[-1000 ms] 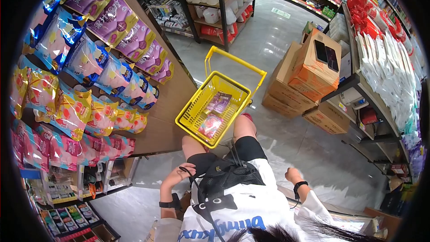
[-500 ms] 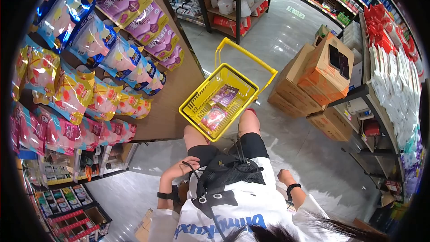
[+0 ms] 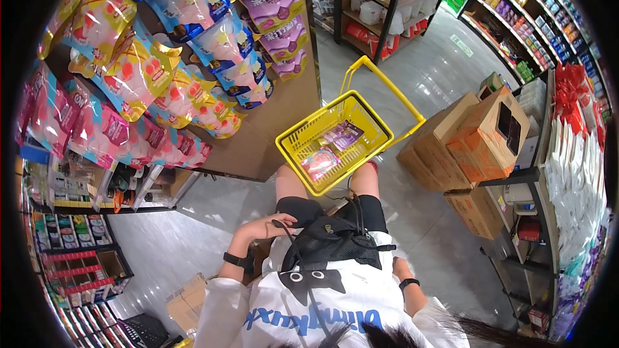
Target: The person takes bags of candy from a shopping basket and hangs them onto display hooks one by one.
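Observation:
Near my hip, my left hand touches or holds a thin black cord beside the black mesh bag at my waist; the fingers look bent and the exact contact is unclear. On the other side, my right hand hangs by my shirt, its fingers mostly hidden. A yellow basket with its handle raised is in front of my knees, touched by neither hand. Inside lie a purple packet and a pink packet.
Hanging candy bags cover the display at the left. Stacked cardboard boxes stand at the right beside shelving with white packets. A dark rack is ahead, and a flat carton lies at the lower left.
The view has turned, so the basket and boxes appear further right and the candy bags closer. My right hand has swung back towards my side. Both packets remain in the basket.

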